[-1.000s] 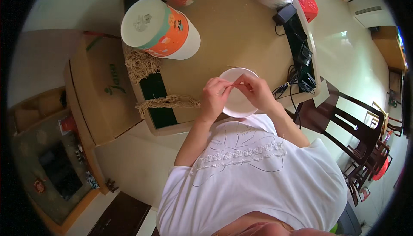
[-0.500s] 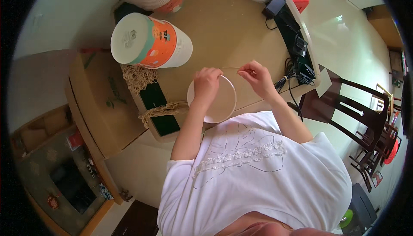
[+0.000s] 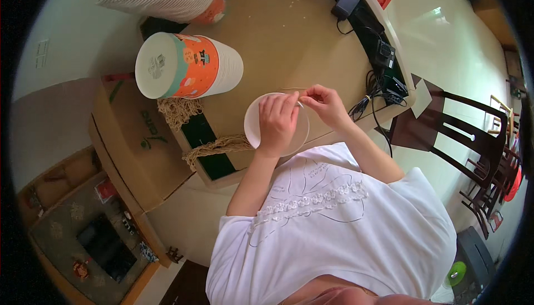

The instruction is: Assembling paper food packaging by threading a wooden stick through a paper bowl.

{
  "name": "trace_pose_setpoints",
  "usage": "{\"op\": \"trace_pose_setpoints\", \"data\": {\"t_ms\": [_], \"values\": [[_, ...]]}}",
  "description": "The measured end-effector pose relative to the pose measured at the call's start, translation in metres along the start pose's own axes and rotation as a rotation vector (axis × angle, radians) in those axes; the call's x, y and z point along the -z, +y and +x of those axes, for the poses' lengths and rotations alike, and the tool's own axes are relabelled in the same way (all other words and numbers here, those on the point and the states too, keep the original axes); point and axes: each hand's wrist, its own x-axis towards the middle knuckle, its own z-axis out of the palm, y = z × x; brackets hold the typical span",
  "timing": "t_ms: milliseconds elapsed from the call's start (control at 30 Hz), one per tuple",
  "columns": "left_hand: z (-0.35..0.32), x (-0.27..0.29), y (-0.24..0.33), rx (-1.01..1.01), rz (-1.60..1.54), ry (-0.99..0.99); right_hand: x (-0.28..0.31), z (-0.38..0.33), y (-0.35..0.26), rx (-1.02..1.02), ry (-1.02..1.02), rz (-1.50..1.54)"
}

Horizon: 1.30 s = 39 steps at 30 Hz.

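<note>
The white bowl (image 3: 301, 131) sits under the left hand (image 3: 277, 120), whose grip I cannot tell. The right hand (image 3: 327, 107) presses its grip together at the bowl's 1 o'clock rim.

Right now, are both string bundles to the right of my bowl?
No, both string bundles lie left of the white bowl.

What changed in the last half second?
The right hand moved left to join the left hand at the upper right of the white bowl; the left hand shifted rightward over it. Any grip or release is unclear. The orange-banded stack, twine bundle and cables stayed put.
</note>
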Motion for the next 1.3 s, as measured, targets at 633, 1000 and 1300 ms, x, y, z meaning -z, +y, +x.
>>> {"op": "trace_pose_setpoints", "data": {"t_ms": [633,1000,1300], "values": [[-0.026,-0.014,-0.006,0.643,-0.773,-0.057,0.002,-0.012,-0.017,0.102,-0.102,-0.193],[-0.022,-0.013,-0.002,0.395,-0.372,-0.014,0.004,-0.013,-0.015,0.124,-0.092,-0.173],[-0.026,-0.011,-0.005,0.163,-0.251,0.091,0.002,-0.016,-0.015,0.134,-0.137,-0.222]]}}
